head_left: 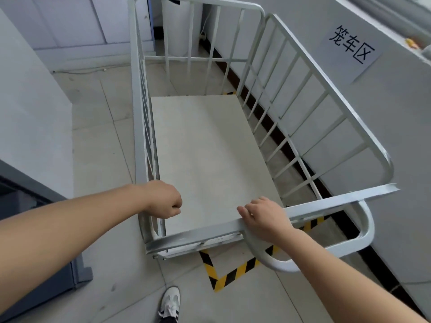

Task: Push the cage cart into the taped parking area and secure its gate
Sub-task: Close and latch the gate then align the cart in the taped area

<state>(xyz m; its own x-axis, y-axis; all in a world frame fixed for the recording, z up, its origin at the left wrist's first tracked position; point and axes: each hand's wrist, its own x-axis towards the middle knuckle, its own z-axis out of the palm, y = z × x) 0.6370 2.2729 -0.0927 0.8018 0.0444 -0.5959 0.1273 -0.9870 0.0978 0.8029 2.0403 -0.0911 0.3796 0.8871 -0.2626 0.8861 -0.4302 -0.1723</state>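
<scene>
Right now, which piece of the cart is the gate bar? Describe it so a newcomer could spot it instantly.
Start from the white cage cart parked beside the wall with the paper sign. Along its near edge, above the yellow-black floor tape, runs the gate bar, with the right hand resting on it. Unlike the round tube rails around it, it is a flat angle-iron strip.

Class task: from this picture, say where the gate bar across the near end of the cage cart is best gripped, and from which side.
Grip the gate bar along its free middle stretch, from above on the near side. It lies level across the open end, flat on top, so fingers can wrap over it, as the right hand does. The left hand sits at the side panel's near corner.
</scene>
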